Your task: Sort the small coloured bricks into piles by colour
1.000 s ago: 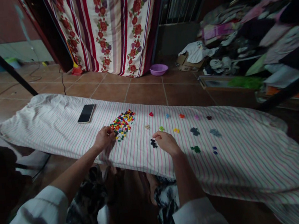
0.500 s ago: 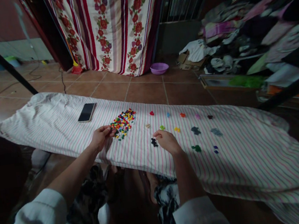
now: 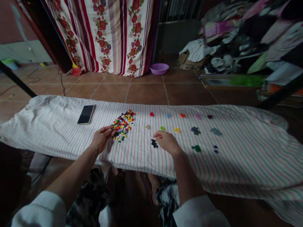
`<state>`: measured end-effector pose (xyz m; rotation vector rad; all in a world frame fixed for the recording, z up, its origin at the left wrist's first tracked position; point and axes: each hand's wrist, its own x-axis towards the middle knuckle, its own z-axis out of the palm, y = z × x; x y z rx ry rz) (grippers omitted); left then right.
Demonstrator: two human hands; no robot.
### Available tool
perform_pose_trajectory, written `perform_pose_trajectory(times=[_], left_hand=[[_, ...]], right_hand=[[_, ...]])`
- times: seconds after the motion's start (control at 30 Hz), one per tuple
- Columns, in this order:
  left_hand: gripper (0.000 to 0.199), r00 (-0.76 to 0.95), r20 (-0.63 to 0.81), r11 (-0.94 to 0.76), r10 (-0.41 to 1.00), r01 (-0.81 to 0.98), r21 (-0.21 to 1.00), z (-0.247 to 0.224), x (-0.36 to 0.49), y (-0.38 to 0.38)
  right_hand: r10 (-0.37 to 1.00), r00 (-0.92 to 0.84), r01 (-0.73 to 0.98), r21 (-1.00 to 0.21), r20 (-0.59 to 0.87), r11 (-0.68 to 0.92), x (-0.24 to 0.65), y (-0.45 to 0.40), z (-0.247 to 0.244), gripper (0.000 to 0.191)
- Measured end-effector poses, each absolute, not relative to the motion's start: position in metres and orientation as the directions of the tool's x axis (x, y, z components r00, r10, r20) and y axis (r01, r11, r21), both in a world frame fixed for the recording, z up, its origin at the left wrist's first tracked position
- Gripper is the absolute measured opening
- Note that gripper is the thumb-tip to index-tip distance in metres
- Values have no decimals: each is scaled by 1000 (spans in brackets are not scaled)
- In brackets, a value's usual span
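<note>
A mixed pile of small coloured pieces (image 3: pixel 125 124) lies on the striped cloth (image 3: pixel 135 157). At the pile's left edge is my left hand (image 3: pixel 102 138), its fingers pressed together; anything between them is too small to name. My right hand (image 3: pixel 167 141) is closed beside the black pieces (image 3: pixel 154 143), and what it may hold is hidden. Beyond it lie light green (image 3: pixel 162 128), beige (image 3: pixel 148 127) and red (image 3: pixel 151 114) pieces. Farther right are yellow (image 3: pixel 176 130), dark grey (image 3: pixel 195 130), blue-grey (image 3: pixel 216 132), dark green (image 3: pixel 196 148) and dark blue (image 3: pixel 215 149) pieces.
A phone (image 3: pixel 86 114) rests on the cloth, left of the pile. Blue (image 3: pixel 168 115), orange (image 3: pixel 182 115), pink (image 3: pixel 197 116) and maroon (image 3: pixel 210 117) pieces line the far side. A purple basin (image 3: pixel 159 68) stands on the floor before a flowered curtain (image 3: pixel 117 28).
The whole view has shifted slightly, so things appear a little farther left. Both hands keep nearly the same places by the pile and the black pieces.
</note>
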<state>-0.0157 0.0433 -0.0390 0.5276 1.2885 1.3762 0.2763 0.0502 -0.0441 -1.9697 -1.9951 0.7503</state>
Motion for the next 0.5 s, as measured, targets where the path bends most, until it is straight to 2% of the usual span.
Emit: perform_pose_trajectory(times=[0.23,0.5], left_hand=[[11,-277,-325,235,904,-313,920,-40,-11,44],[28,-243,-258,214,935,-193,958,-38,2,49]], right_hand=[[985,-58,858,-512,-162,-34,277,47,-45,34],[977,-70,869,-493,-201,-39,274,43,-38,33]])
